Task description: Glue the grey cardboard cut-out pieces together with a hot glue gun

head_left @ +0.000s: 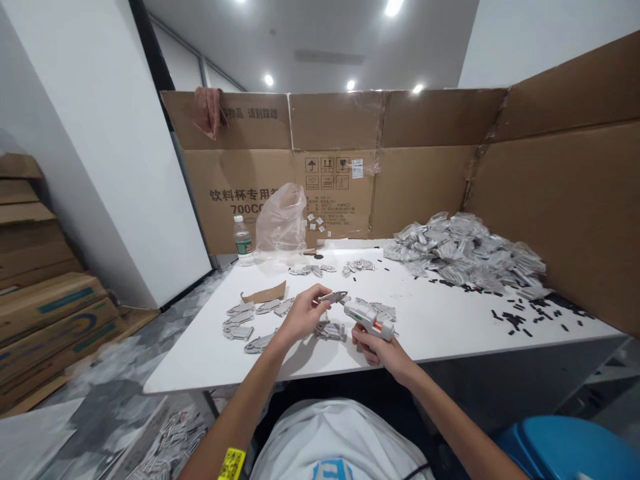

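My left hand [306, 312] pinches a small flat grey part [334, 297] above the white table. In my right hand [377, 347] is a white and grey glue gun [369, 321] with an orange-red piece near its back end. The gun's nozzle points left, close to the held part; whether they touch I cannot tell. Under my left hand lies another grey part [331, 330]. More grey parts [376, 309] rest just behind the glue gun. To the left of my left hand, several grey parts [239, 332] are laid out around a torn cardboard strip [265, 293].
A heap of bagged parts [465, 250] stands at the back right of the table [195, 363], with small black pieces [520, 317] scattered by it. A water bottle [243, 241] and a plastic bag [283, 220] stand back left. Cardboard walls [425, 180] close off the back and right.
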Tool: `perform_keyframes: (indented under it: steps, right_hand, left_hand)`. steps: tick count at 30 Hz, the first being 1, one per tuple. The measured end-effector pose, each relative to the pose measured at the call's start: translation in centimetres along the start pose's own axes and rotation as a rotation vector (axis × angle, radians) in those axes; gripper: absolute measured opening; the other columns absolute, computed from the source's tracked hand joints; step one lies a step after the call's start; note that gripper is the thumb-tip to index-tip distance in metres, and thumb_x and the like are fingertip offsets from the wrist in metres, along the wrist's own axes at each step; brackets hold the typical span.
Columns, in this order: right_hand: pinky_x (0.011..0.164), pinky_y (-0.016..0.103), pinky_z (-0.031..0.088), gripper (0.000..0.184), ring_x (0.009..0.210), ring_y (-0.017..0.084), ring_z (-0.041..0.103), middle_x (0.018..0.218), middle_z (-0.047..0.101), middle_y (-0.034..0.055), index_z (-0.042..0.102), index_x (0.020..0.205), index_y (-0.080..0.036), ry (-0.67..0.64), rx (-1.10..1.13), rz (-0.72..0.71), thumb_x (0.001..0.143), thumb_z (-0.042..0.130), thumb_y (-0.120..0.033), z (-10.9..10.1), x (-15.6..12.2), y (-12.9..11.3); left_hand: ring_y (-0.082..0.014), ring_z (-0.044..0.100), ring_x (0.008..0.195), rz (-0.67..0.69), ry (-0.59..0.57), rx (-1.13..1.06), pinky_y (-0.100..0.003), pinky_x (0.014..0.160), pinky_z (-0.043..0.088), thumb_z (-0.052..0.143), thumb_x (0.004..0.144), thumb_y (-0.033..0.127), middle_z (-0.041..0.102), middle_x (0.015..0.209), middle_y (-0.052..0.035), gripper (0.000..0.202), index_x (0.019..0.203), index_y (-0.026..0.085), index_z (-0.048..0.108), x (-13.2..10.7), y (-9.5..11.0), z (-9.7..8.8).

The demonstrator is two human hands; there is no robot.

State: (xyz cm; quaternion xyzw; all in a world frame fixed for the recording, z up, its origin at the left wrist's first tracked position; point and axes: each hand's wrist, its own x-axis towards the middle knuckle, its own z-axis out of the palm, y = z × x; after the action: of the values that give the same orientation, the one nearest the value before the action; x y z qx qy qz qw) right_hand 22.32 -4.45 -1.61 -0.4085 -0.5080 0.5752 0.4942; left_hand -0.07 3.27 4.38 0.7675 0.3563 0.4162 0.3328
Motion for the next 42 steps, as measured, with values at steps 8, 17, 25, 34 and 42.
perform_keyframes:
  steps: [8,17,25,34,42]
  right_hand:
    - [0.048,0.027,0.020,0.050,0.046,0.008,0.025,0.054,0.038,-0.0108,0.065,0.088,-0.021,-0.116,-0.007,-0.030,0.085,0.083,-0.068,-0.4,-0.4,-0.3]
    - [0.050,0.028,0.022,0.049,0.047,0.009,0.026,0.053,0.038,-0.0095,0.066,0.085,-0.021,-0.132,-0.023,-0.035,0.088,0.080,-0.068,-0.6,-0.4,-0.2]
    - [0.051,0.028,0.023,0.047,0.048,0.009,0.027,0.055,0.040,-0.0089,0.067,0.086,-0.021,-0.160,0.002,-0.059,0.091,0.079,-0.066,-0.9,-0.3,0.1]
    - [0.054,0.029,0.029,0.048,0.049,0.011,0.030,0.052,0.039,-0.0083,0.068,0.086,-0.022,-0.175,-0.042,-0.080,0.098,0.071,-0.068,-0.9,-0.4,-0.3]
    - [0.053,0.029,0.030,0.051,0.050,0.011,0.032,0.056,0.041,-0.0072,0.068,0.085,-0.021,-0.169,-0.056,-0.081,0.097,0.071,-0.071,-1.0,-0.4,-0.1]
  left_hand:
    - [-0.0281,0.073,0.108,-0.172,0.137,-0.192,-0.035,0.093,0.053,0.077,0.087,0.048,0.079,0.114,-0.0099,0.036,0.109,0.020,0.076,0.4,-0.6,0.4]
    - [-0.0251,0.073,0.105,-0.213,0.254,-0.366,-0.035,0.095,0.055,0.086,0.075,0.042,0.076,0.109,-0.0081,0.041,0.105,0.019,0.069,0.4,0.5,0.3]
    - [-0.0236,0.071,0.099,-0.249,0.244,-0.440,-0.035,0.091,0.056,0.090,0.071,0.042,0.076,0.100,-0.0068,0.048,0.108,0.018,0.072,0.3,1.0,1.0]
    - [-0.0227,0.074,0.101,-0.353,0.245,-0.480,-0.032,0.088,0.054,0.096,0.068,0.041,0.081,0.107,-0.0088,0.049,0.107,0.020,0.077,0.4,1.0,0.7]
    - [-0.0242,0.078,0.094,-0.371,0.291,-0.525,-0.033,0.087,0.055,0.101,0.063,0.043,0.081,0.095,-0.0083,0.057,0.107,0.018,0.074,0.5,0.1,0.6]
